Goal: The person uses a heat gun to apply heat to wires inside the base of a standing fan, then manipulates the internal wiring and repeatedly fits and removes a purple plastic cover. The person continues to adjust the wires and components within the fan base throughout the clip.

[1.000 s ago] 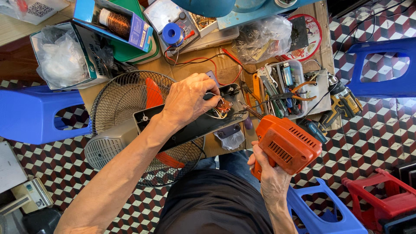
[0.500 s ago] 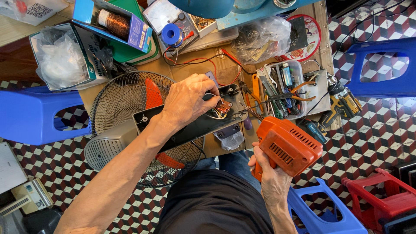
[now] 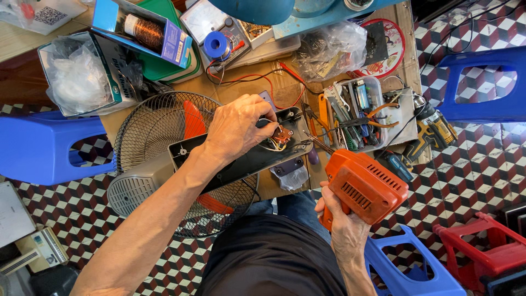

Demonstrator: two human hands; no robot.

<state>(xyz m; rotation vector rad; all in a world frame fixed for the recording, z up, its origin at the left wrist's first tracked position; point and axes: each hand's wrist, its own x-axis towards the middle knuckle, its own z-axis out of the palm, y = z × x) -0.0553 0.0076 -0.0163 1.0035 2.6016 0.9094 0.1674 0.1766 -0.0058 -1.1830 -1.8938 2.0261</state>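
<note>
While our left hand [image 3: 236, 131] is pressing down on the black fan base [image 3: 241, 159], fingers curled and pinching the small switch part [image 3: 282, 134] with its wires, our right hand [image 3: 338, 219] is gripping the orange soldering gun [image 3: 364, 186] tight by its handle. The gun tip is touching near the switch. Base is lying across the fan grille [image 3: 159, 131] on the workbench [image 3: 241, 87], tool tray [image 3: 356, 112] just beside.

The floor [image 3: 482, 181] is tiled in a red, black and white cube pattern. A cluttered wooden worktop [image 3: 408, 66] stands on it. Blue plastic stools [image 3: 38, 148] sit left, upper right and lower right, beside a red stool [image 3: 482, 252]. Light is bright and even.
</note>
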